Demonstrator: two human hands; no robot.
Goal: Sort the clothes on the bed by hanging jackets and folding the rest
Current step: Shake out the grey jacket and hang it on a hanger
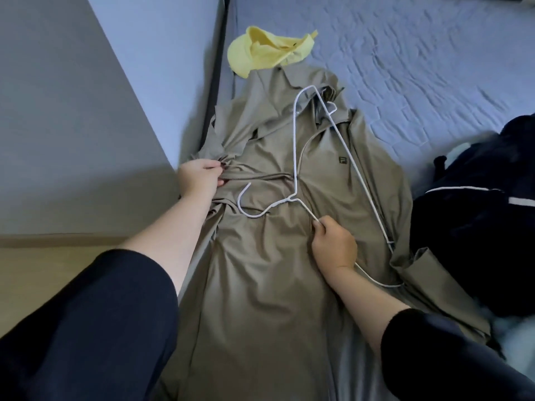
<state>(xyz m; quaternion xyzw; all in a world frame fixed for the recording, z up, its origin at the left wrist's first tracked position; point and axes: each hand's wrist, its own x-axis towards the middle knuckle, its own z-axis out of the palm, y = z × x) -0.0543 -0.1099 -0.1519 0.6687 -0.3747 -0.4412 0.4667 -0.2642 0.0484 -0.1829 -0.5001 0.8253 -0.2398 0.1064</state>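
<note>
A khaki zip jacket [324,175] lies spread lengthwise on the bed, collar towards me, with a small dark logo on its chest. A white wire hanger [295,146] rests on top of it, its hook pointing left at the jacket's collar. My left hand [198,178] pinches the bunched fabric at the jacket's left collar edge. My right hand [333,244] grips the hanger's wire arm just right of the hook. The hanger's far end sits inside the jacket's opening near its hem.
A folded yellow garment [266,52] lies beyond the jacket near the bed's left edge. A dark navy garment with white stripes [477,215] is heaped at the right. The blue quilted bed cover [419,62] stretches beyond. A grey wall and wooden floor are at the left.
</note>
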